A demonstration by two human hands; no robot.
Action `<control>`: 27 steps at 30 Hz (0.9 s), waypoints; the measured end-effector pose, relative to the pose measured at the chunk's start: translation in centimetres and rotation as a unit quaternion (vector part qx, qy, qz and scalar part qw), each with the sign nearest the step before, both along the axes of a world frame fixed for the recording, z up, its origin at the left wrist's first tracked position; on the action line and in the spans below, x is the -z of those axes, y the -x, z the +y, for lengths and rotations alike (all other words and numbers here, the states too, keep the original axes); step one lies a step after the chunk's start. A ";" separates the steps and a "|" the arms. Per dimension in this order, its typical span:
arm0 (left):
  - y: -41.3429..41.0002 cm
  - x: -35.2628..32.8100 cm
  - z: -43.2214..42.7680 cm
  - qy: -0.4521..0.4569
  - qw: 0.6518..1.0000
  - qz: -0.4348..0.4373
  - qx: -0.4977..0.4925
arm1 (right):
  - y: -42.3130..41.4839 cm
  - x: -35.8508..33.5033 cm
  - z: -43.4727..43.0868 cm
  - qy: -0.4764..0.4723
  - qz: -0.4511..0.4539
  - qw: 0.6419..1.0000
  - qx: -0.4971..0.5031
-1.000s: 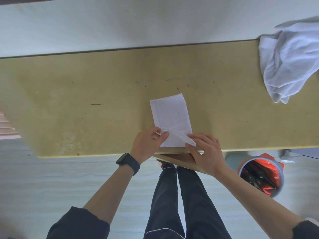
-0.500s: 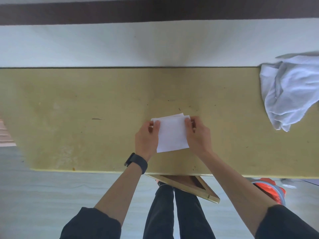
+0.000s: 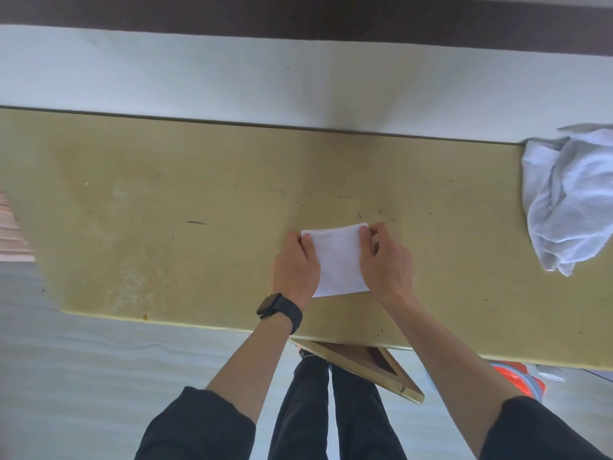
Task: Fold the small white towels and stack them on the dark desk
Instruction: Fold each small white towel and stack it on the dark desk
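Note:
A small white towel (image 3: 336, 260), folded into a near square, lies flat on the yellowish desk top (image 3: 166, 227). My left hand (image 3: 295, 267) rests on its left edge, fingertips pinching the far left corner. On the towel's right edge, my right hand (image 3: 386, 257) pinches the far right corner. A heap of crumpled white towels (image 3: 570, 200) lies at the desk's far right, apart from both hands.
A white wall (image 3: 298, 81) runs along the desk's back edge. Below the front edge, a wooden drawer or frame (image 3: 365, 366) juts out above my legs. An orange-lined bin (image 3: 517, 376) stands on the floor at the right.
The towel's near end was brought over to the far end, halving its length. Both hands moved from the near edge to the far corners and now press the fold.

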State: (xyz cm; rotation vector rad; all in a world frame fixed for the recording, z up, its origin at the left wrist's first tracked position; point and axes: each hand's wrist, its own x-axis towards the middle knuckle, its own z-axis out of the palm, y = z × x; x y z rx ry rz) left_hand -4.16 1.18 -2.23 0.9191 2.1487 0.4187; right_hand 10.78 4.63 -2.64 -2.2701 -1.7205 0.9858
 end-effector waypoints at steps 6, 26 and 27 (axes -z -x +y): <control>-0.1 -0.1 0.2 0.024 0.996 0.075 0.038 | 0.2 -0.4 1.0 0.022 -0.052 0.998 -0.008; 1.8 3.9 -3.4 -0.094 0.907 0.206 0.355 | -1.6 3.3 -3.7 -0.084 -0.117 0.962 -0.233; 2.0 4.0 -3.5 -0.093 0.905 0.208 0.361 | -1.7 3.4 -3.9 -0.079 -0.120 0.961 -0.237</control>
